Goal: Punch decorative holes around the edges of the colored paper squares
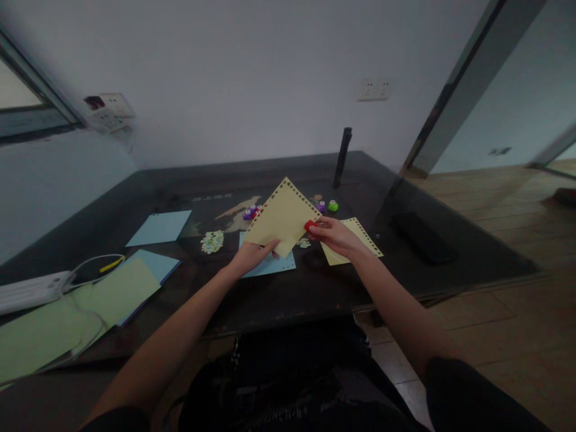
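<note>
A pale yellow sheet of paper (283, 217) is held up tilted above the table, with small dark holes along its two upper edges. My left hand (254, 255) pinches its lower left side. At its right corner, my right hand (335, 235) is closed round a small red paper punch (310, 227), which touches the sheet's edge. Beneath the held sheet lies a light blue sheet (270, 266), partly hidden. Another yellow sheet with punched edges (360, 240) lies under my right wrist. Small paper cut-outs (304, 243) lie between the two sheets.
Purple (321, 206) and green punches (333, 206) stand behind, with more purple ones (252, 210) to the left. A pile of cut-outs (212, 242), a blue sheet (159, 228), stacked papers (121, 288) and a power strip (36, 291) are left. A dark phone-like slab (423, 237) lies right.
</note>
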`<state>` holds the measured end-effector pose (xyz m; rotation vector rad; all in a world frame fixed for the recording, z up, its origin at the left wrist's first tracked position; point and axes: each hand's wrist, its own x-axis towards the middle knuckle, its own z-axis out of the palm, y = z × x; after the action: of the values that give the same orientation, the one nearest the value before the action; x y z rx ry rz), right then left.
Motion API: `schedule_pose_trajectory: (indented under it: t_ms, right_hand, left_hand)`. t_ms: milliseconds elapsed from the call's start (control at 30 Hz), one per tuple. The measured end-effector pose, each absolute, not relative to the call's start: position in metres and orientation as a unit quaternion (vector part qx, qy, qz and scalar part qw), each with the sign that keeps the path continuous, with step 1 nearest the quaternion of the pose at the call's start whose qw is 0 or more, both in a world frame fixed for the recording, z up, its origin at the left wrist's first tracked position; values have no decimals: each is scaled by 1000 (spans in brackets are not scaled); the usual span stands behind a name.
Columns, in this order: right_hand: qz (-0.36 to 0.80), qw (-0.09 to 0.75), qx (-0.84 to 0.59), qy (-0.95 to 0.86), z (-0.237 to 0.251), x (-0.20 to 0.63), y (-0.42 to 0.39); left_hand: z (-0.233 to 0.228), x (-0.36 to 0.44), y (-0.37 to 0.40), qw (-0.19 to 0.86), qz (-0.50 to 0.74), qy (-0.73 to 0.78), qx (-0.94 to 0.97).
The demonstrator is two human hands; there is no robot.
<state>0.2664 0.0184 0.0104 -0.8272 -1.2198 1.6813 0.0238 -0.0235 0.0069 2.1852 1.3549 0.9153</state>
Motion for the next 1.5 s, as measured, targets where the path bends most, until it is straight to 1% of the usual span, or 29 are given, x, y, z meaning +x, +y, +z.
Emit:
schedule_pose_trajectory:
  t_ms: [533, 1167, 1267, 1500]
  right_hand:
    - [684, 448, -335, -468, 8, 266, 21]
    - [694, 419, -319, -490, 13, 266, 16]
    - [688, 428, -321, -491, 15, 266, 16]
    - [656, 488, -326, -475, 17, 266, 17]
  left_hand:
    - [11, 26, -27, 231, 334, 493, 769]
    - [11, 25, -27, 248, 320, 495, 769]
    - [12, 25, -26, 246, 327, 499, 764]
    - [14, 24, -26, 264, 334, 514, 744]
